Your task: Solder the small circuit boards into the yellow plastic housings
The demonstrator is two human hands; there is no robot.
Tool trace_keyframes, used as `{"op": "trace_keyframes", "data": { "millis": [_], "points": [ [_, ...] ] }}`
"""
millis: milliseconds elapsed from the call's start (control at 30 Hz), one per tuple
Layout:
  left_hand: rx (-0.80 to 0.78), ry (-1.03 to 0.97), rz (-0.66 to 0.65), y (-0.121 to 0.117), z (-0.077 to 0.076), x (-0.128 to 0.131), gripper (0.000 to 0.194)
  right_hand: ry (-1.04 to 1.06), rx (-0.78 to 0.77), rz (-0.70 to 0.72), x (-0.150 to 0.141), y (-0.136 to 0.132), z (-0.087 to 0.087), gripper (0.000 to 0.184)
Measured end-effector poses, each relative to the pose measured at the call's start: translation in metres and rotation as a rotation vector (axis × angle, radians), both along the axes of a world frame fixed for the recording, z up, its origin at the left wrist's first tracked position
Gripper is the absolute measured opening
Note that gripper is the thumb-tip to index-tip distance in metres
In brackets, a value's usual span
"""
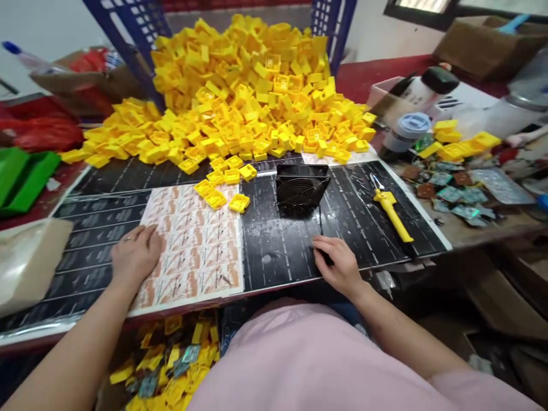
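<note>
My left hand (136, 255) rests flat on the table, its fingers stretched over the left edge of a printed sheet of labels (194, 245). Nothing is in it. Loosely curled, my right hand (338, 264) lies near the table's front edge, with a gap between thumb and fingers and no object visible in it. Its fingertips are by the thin black cable of a small black fan (301, 188), which stands upright in the middle. Several yellow plastic cases (214, 198) lie on and beside the sheet's top corner. A yellow-handled tool with a metal tip (391, 214) is to the right.
A large heap of yellow cases (248, 97) spills from a blue crate (128, 43) at the back. Circuit boards (458, 191) and a lidded cup (405, 134) are at right. Green bins (29, 177) and a pale block (32, 262) stand left. More cases (175, 371) lie below the table.
</note>
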State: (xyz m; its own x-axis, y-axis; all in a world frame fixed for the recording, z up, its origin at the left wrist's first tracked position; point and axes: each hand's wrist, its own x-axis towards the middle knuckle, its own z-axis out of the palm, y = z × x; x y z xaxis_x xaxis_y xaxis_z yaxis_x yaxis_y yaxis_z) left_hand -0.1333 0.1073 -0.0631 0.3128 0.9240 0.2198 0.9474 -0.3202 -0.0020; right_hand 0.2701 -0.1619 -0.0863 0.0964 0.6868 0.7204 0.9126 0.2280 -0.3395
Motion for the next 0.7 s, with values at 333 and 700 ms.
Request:
{"op": "trace_keyframes", "data": {
  "millis": [333, 700],
  "points": [
    [-0.045, -0.127, -0.551, -0.036, -0.003, -0.022, 0.075, -0.161, -0.193, 0.007, 0.066, -0.018, 0.017, 0.03],
    [-0.192, -0.017, -0.535, -0.064, -0.003, -0.031, 0.075, -0.353, -0.536, 0.044, 0.078, -0.006, 0.01, 0.043]
  ]
}}
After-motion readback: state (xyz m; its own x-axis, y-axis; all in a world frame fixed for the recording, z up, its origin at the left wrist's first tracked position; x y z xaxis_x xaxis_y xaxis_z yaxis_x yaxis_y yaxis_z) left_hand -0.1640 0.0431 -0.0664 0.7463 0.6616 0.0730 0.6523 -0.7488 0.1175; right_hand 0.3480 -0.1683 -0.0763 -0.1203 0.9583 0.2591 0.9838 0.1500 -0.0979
